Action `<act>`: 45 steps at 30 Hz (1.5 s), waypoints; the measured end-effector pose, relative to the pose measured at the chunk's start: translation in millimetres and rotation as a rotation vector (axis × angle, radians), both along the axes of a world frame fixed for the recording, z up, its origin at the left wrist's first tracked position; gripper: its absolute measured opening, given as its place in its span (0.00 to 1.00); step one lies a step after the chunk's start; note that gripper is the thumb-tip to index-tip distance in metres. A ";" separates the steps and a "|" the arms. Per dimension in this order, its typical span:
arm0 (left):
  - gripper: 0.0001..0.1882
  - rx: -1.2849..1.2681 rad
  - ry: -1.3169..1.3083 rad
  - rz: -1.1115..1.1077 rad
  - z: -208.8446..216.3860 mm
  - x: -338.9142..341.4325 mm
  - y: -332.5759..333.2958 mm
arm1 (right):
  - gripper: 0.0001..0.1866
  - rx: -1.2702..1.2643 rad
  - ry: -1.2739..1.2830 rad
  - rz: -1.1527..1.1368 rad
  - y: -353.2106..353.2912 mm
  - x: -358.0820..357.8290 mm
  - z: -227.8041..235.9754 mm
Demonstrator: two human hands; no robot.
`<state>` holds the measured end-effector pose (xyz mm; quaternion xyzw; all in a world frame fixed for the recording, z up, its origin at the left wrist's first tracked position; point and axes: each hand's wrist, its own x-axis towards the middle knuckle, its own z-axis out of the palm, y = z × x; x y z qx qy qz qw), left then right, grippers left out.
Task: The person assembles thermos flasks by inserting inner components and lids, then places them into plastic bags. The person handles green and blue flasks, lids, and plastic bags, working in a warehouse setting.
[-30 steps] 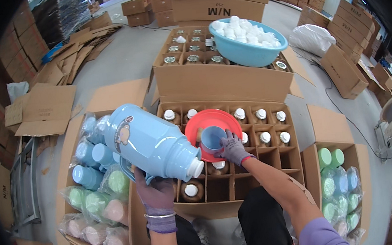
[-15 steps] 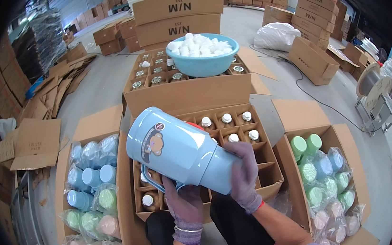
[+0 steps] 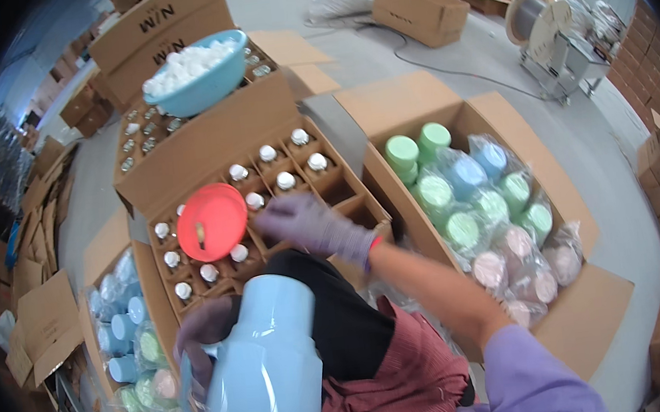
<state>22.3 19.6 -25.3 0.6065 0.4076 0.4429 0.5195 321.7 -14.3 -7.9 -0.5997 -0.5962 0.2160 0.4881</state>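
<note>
My left hand (image 3: 202, 332), in a purple glove, grips the handle of a pale blue plastic jug body (image 3: 263, 374) held upright near my lap. My right hand (image 3: 312, 224), also gloved, reaches forward with its fingers spread, empty, just right of a red round lid (image 3: 211, 222). The red lid lies on a divided cardboard box (image 3: 347, 176) whose cells hold several glass liners with white caps (image 3: 285, 180).
An open box of bagged green, blue and pink jugs (image 3: 475, 207) stands on my right. Another box of bagged jugs (image 3: 131, 339) is at my left. A blue bowl of white caps (image 3: 196, 79) rests on a farther box. Cartons and a tape reel (image 3: 539, 15) stand on the floor.
The jug has come down from in front of me to my lap and stands upright. My right hand left the jug and reached out beside the red lid. My view swung right.
</note>
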 end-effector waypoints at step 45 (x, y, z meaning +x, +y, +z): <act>0.13 0.277 0.373 -0.128 -29.8 -30.6 12.1 | 0.22 -0.012 -0.065 -0.337 -61.4 -30.3 -72.2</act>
